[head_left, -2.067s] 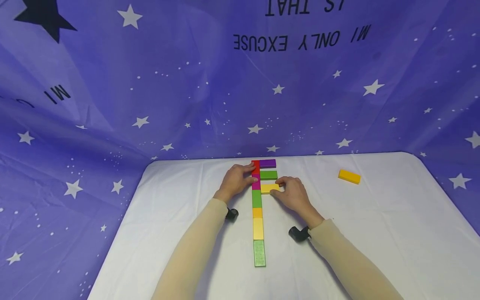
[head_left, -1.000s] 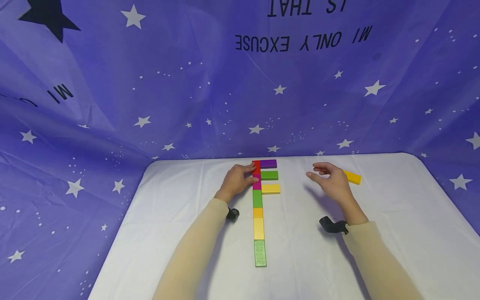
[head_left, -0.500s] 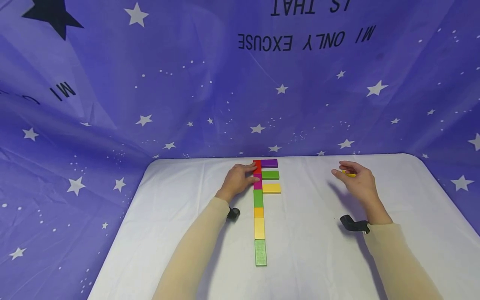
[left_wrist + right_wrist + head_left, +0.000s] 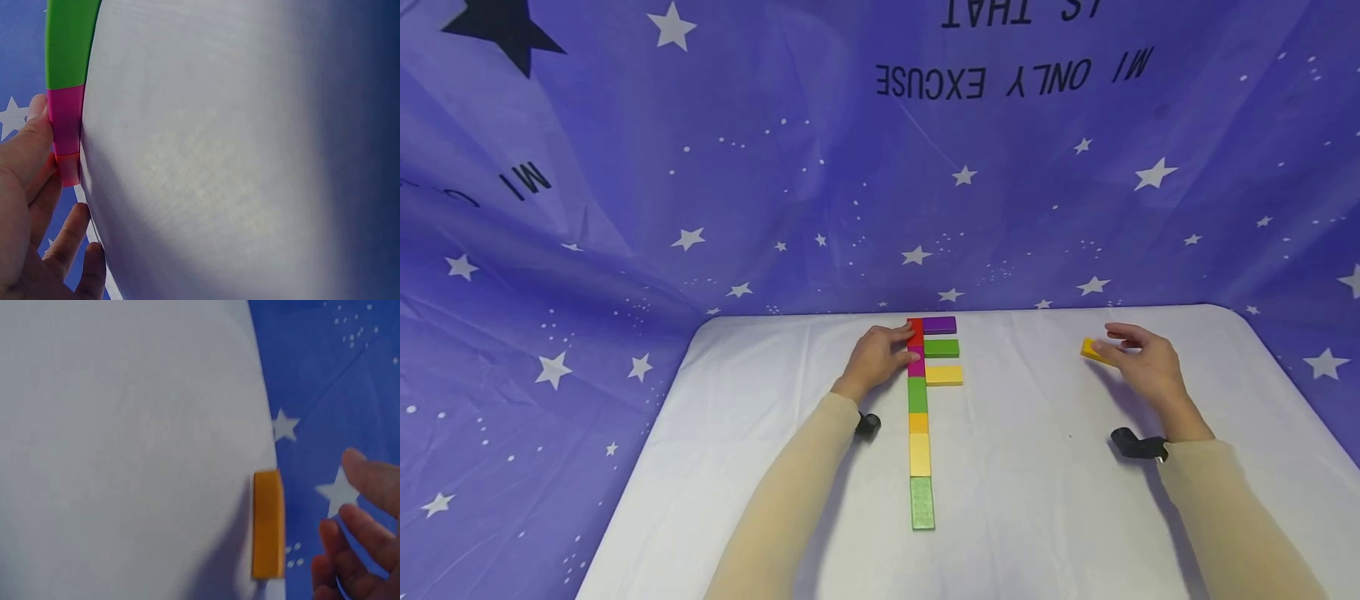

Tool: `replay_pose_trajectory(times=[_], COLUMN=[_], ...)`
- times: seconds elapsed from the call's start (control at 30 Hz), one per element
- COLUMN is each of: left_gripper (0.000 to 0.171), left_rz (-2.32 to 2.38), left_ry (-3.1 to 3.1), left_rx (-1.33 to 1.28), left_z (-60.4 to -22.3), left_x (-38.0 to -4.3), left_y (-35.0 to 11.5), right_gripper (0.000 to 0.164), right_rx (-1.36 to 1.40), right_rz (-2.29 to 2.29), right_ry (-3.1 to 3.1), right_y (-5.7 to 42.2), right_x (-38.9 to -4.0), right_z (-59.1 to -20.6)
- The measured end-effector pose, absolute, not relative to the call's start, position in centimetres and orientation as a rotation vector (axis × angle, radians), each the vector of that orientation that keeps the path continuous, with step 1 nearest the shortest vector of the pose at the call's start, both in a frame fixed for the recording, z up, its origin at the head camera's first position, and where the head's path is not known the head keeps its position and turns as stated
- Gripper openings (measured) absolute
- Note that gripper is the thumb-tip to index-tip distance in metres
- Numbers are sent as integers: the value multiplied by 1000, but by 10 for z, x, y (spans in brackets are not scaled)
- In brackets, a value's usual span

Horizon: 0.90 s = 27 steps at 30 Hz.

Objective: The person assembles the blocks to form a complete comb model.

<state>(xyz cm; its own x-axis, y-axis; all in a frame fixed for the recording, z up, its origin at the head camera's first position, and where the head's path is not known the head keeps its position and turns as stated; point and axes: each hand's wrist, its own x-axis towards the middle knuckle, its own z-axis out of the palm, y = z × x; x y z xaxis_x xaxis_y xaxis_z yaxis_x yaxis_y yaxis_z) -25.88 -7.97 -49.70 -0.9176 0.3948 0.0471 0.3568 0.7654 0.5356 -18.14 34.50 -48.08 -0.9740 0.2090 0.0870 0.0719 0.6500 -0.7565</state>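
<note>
On the white table, my left hand [image 4: 868, 362] rests its thumb and forefinger on a red block [image 4: 917, 337] and a magenta block [image 4: 917, 369] at the far end of a straight column. The left wrist view shows the thumb at the magenta block [image 4: 66, 122] and its other fingers loosely spread. Over at the right, my right hand [image 4: 1150, 371] hovers with fingers apart beside a lone orange-yellow block [image 4: 1088, 348], overlapping part of it in the head view. From the right wrist, a gap shows between that block [image 4: 267, 525] and the fingertips.
The column runs nearer through green [image 4: 917, 395], short orange [image 4: 918, 423], yellow [image 4: 920, 454] and light green [image 4: 922, 503] blocks. Purple [image 4: 940, 326], green [image 4: 942, 349] and yellow [image 4: 944, 376] blocks branch off to its right. A starry purple cloth [image 4: 820, 183] hangs behind the table.
My right hand has let go of the yellow branch block and moved right to the lone orange-yellow block. My left hand stays at the red and magenta blocks.
</note>
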Motion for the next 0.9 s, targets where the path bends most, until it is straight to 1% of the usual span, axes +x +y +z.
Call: replay_pose_trajectory(times=[0.2, 0.47, 0.7, 0.9], left_gripper=[56, 58, 58, 57], left_rz=[852, 863, 862, 868], left_ry=[2902, 2877, 2878, 2886], left_rx=[621, 603, 604, 618], left_z=[-497, -497, -498, -498], left_x=[-258, -259, -260, -260], left_y=[-79, -80, -80, -80], right_gripper=[60, 52, 39, 36], right_rx=[-176, -126, -46, 18], right_rz=[1206, 1129, 939, 865], right_ry=[-2779, -2886, -2976, -2983], right_y=[358, 362, 362, 362], right_x=[-185, -189, -194, -194], right_z=[-489, -496, -498, -497])
